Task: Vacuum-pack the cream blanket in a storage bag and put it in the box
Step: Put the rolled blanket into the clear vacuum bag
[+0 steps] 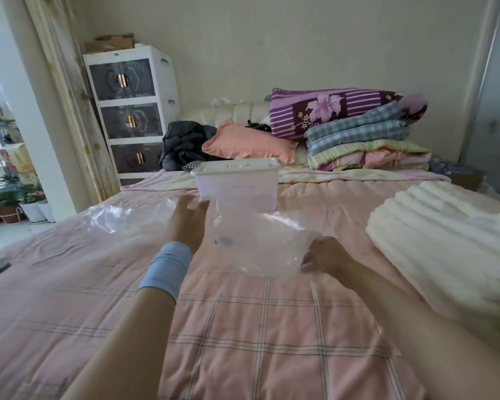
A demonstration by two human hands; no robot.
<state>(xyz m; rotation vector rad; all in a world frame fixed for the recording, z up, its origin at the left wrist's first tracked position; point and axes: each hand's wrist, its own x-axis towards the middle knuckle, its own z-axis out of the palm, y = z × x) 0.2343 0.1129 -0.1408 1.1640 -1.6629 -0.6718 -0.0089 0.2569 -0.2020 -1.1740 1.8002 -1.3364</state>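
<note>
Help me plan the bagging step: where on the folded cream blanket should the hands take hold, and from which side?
The cream blanket lies as a thick, soft folded stack on the right of the bed. Probably best: slide both hands beneath its bottom layer from its left edge, which faces the right hand, spread apart, so the folds stay together.

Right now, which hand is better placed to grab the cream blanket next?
Probably the right hand: the cream blanket lies on that side, nearer it, though it grips the storage bag; the left hand is farther away.
</note>
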